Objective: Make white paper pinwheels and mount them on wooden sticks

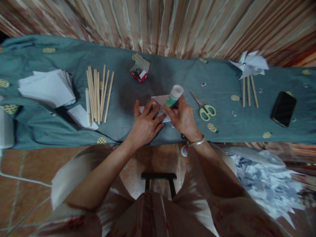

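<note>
A sheet of white paper with cut or folded flaps (160, 99) lies on the cloth in front of me. My left hand (145, 126) rests on it, fingers spread and holding it down flat. Wrapped in the fingers of my right hand (185, 119) is a green and white glue stick (173, 95). It stands tilted over the paper's right side; its lower end is hidden by my fingers, so contact with the paper cannot be made out. Green-handled scissors (204, 108) lie partly open just right of that hand.
Wooden sticks (95, 95) and a paper stack (49, 87) lie left. A small open red box (139, 69) of metal pieces stands behind the paper. At right are paper pinwheels (254, 64) on sticks and a black phone (283, 108). Paper scraps (269, 181) fill a bag below.
</note>
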`<state>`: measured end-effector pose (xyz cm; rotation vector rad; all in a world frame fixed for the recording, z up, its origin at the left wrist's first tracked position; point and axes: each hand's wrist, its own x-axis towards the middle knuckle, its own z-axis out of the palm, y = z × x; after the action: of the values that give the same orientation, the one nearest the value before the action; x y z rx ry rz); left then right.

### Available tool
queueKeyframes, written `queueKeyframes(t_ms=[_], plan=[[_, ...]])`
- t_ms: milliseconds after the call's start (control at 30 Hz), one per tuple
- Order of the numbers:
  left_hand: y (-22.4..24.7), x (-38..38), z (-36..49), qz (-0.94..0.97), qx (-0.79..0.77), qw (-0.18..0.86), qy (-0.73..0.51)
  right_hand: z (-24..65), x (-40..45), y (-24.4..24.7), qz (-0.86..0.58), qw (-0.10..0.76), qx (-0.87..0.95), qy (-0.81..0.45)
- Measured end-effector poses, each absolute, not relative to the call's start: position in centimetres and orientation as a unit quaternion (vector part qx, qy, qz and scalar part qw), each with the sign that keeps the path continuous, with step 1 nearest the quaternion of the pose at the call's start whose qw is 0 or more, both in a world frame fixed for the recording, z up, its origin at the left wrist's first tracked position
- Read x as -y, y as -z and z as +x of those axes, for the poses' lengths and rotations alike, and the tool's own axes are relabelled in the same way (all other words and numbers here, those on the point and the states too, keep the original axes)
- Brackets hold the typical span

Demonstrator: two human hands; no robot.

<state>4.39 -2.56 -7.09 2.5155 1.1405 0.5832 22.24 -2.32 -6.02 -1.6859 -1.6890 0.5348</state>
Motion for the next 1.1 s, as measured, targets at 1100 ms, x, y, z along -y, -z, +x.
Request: queueKeyframes(t_ms=[1100], plan=[[7.6, 2.5, 4.3, 0.887, -0.393, 0.125, -0.207, 22.5, 1.5, 5.8, -0.664, 0.33, 0.638, -0.208]])
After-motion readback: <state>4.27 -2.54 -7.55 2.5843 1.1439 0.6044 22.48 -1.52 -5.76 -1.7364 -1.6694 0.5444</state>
